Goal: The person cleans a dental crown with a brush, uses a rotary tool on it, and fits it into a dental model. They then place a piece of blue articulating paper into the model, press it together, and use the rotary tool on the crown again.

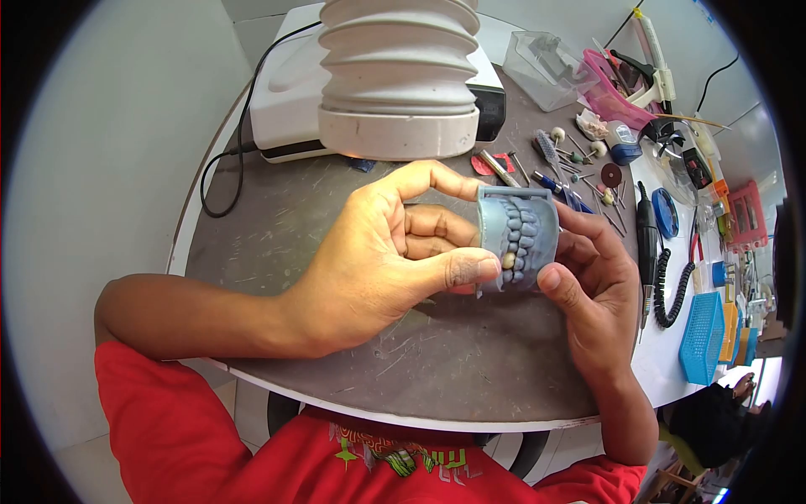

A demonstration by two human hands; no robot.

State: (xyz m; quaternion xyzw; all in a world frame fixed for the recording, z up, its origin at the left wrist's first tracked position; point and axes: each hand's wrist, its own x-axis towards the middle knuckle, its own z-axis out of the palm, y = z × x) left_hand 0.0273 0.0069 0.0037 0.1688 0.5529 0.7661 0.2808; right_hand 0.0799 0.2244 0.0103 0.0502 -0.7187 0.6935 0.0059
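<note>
Between my two hands is a grey-blue dental model (522, 235), its upper and lower teeth meeting. One cream-coloured tooth crown (508, 260) stands out among the grey teeth. My left hand (411, 244) is closed on the model's left side, with the thumb near the pale crown and the index finger at the top corner. On the opposite side, my right hand (592, 277) grips it, thumb at the lower front edge and fingers behind. The model is held above the grey worktop (403, 361). Some fingertips are hidden behind it.
A white ribbed suction hose (399, 76) hangs just beyond my hands. Several rotary burs and polishing tips (592, 160) lie at the back right. A black handpiece (646, 244) with a coiled cord, a blue basket (702, 336) and a pink tray (617, 92) stand rightward. Another person (714, 420) is at lower right.
</note>
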